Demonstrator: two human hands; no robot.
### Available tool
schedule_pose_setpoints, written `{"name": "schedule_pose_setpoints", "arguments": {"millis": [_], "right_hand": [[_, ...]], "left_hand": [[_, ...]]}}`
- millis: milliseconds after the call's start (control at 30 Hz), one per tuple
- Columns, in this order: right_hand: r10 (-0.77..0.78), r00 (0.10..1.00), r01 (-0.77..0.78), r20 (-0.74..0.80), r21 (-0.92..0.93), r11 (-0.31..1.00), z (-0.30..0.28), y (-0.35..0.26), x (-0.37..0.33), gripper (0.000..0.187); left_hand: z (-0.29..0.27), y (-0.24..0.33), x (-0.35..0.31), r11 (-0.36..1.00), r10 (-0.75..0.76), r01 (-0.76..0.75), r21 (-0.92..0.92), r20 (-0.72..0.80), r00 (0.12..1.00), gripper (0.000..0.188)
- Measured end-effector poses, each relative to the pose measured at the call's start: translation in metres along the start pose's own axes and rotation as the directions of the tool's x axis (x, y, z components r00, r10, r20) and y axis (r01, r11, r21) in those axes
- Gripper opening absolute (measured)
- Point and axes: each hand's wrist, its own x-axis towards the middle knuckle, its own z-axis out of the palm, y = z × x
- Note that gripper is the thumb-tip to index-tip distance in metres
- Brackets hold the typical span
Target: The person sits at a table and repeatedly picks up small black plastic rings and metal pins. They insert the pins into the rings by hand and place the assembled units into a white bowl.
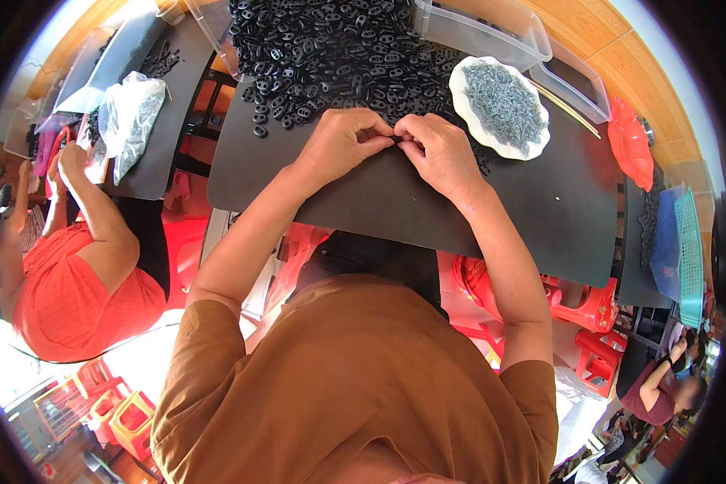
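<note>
My left hand [340,145] and my right hand [444,153] meet above the dark table. Their thumbs and forefingers are closed together on a small black piece [396,139], mostly hidden by the fingertips. Just beyond them spreads a big heap of small black oval plastic pieces [339,60], many showing two holes. To the right of the heap, near my right hand, a white scalloped plate [544,133] holds a mound of small thin grey parts [504,105], too fine to name. Several slim dark bits [482,160] lie between the plate and my right hand.
Clear plastic bins [484,36] stand at the back, with a thin stick [569,111] and a red leaf-shaped dish [629,143] at right. Left, a person in red [89,282] works at another table beside a plastic bag [133,117]. Red stools [597,359] stand behind right.
</note>
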Motion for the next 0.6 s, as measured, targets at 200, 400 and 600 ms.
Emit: {"name": "schedule_pose_setpoints", "arguments": {"millis": [200,400,600], "right_hand": [[-0.098,0.995,0.098,0.007,-0.058,0.993,0.002,0.001,0.002,0.018],[-0.089,0.996,0.089,0.017,-0.037,0.995,0.003,0.005,0.001,0.018],[0.092,0.996,-0.089,-0.02,0.106,0.99,0.01,0.014,-0.006,0.019]], "left_hand": [[0.002,-0.003,0.0,1.0,0.007,-0.007,0.002,-0.008,1.0,0.009],[0.003,-0.002,0.0,0.999,0.024,-0.024,0.024,-0.018,1.0,0.009],[0.004,0.002,0.0,0.999,0.04,-0.039,0.038,-0.025,0.999,0.01]]}}
